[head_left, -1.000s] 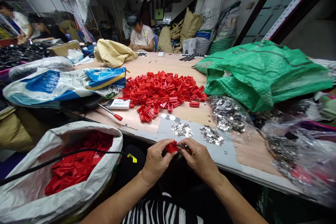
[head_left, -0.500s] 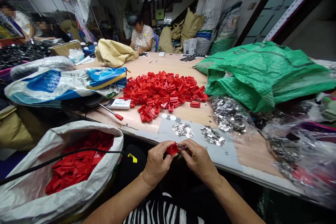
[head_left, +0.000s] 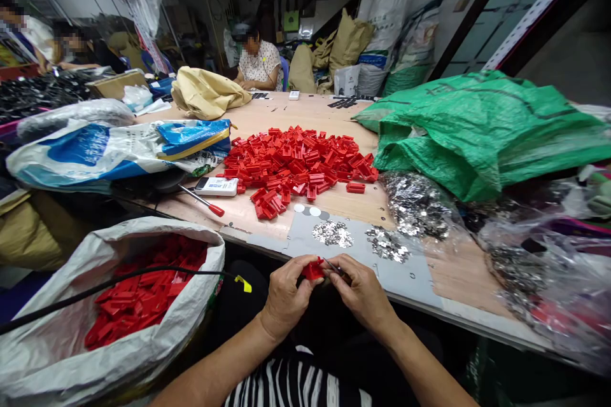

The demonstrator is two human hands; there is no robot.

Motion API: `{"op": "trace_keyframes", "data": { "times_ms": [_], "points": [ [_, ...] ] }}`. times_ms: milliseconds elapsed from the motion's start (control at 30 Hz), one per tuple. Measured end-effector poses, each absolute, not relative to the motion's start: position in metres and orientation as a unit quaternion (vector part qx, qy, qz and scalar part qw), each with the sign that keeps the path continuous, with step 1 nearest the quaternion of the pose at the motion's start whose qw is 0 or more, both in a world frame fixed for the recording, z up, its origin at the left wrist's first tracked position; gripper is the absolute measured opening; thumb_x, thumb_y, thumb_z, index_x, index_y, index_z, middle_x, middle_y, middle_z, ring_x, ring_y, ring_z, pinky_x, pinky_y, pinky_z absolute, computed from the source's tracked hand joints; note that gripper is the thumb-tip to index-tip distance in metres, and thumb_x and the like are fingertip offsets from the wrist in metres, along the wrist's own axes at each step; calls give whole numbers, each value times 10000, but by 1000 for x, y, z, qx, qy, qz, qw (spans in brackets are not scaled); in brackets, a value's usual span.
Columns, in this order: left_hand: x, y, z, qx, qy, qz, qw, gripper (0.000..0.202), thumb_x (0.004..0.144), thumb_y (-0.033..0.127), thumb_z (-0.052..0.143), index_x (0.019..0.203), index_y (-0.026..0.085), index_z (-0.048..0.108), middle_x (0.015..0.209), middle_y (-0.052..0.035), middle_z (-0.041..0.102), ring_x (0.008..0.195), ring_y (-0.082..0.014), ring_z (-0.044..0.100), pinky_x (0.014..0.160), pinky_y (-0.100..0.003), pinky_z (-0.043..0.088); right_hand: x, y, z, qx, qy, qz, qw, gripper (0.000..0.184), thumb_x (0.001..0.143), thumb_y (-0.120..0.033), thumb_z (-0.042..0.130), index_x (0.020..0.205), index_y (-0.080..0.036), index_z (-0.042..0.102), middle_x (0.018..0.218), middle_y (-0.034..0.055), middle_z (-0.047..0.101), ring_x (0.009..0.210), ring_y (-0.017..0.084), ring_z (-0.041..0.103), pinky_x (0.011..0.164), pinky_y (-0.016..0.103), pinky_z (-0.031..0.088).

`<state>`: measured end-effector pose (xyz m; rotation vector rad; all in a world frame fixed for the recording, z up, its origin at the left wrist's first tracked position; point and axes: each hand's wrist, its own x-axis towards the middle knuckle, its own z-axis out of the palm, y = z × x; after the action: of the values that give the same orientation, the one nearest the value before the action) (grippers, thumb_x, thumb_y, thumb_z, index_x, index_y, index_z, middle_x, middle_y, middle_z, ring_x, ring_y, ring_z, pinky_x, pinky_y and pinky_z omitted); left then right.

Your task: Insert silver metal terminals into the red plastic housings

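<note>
My left hand (head_left: 289, 289) pinches a small red plastic part (head_left: 313, 269) in front of the table's near edge. In my right hand (head_left: 359, 289) is a thin pointed metal tool (head_left: 333, 266), its tip against the red part. The fingers hide most of the tool, so its exact kind is unclear. Just beyond the hands, small flat silver metal pieces (head_left: 333, 234) lie in one pile on a grey sheet (head_left: 300, 238), with a second pile of metal pieces (head_left: 387, 245) to the right. Farther back is a large heap of red plastic parts (head_left: 296, 162).
A white sack (head_left: 200, 235) of red parts stands at left, crossed by a black cable (head_left: 119, 280). A red-handled screwdriver (head_left: 203, 201) lies by a white device (head_left: 217, 186). At right are a green sack (head_left: 491, 127) and bagged metal pieces (head_left: 420, 203). Another person (head_left: 260, 67) sits opposite.
The metal tool has tilted slightly in my right fingers against the red part. My left hand keeps its pinch. The camera view has shifted a little.
</note>
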<state>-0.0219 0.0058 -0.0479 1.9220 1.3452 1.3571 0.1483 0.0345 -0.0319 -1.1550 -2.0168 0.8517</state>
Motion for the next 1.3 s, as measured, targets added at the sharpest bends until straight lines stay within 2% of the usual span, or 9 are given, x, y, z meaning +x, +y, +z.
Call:
{"op": "trace_keyframes", "data": {
  "times_ms": [167,367,700,833,1033,1200,1300],
  "points": [
    [-23,6,-47,691,489,489,212,318,807,151,624,1118,210,594,1042,-43,704,959,-166,659,876,-290,524,156,38,-32,-496,-709,379,327,165,888,-352,508,940,-218,589,821,7,626,681,143,543,631,247,425],
    [-21,5,-44,694,483,491,210,324,804,147,624,1120,210,597,1040,-42,707,951,-167,664,872,-293,530,159,40,-31,-501,-697,408,311,204,869,-411,522,820,-213,539,715,-30,519,660,130,462,625,244,381],
    [-16,3,-45,713,453,497,197,296,830,165,596,1121,213,593,1043,-46,708,954,-167,664,857,-294,539,151,48,-39,-431,-619,567,331,287,776,-424,631,757,-204,448,695,-49,440,648,112,419,595,232,361],
    [-15,2,-48,710,458,491,212,283,839,180,585,1120,212,596,1042,-53,708,955,-175,664,860,-309,540,151,47,-38,-427,-601,591,328,322,760,-439,651,747,-200,437,677,-53,436,614,100,399,550,223,335],
    [-16,1,-51,685,473,497,247,283,821,203,617,1104,211,608,1030,-50,714,940,-180,669,857,-319,542,155,41,-38,-436,-539,653,303,365,794,-527,599,791,-211,416,584,-90,359,457,62,282,437,209,207],
    [-15,1,-48,680,466,494,275,279,803,202,643,1081,207,624,1024,-44,715,939,-174,668,865,-298,534,156,41,-35,-443,-545,645,303,397,710,-501,701,799,-200,456,649,-70,431,511,66,351,452,206,243],
    [-16,-1,-47,685,451,491,293,283,798,194,648,1080,210,623,1026,-43,715,938,-173,668,857,-295,536,155,39,-35,-430,-528,671,294,388,719,-488,697,823,-205,455,619,-86,406,489,56,310,444,200,212]
  ]
}}
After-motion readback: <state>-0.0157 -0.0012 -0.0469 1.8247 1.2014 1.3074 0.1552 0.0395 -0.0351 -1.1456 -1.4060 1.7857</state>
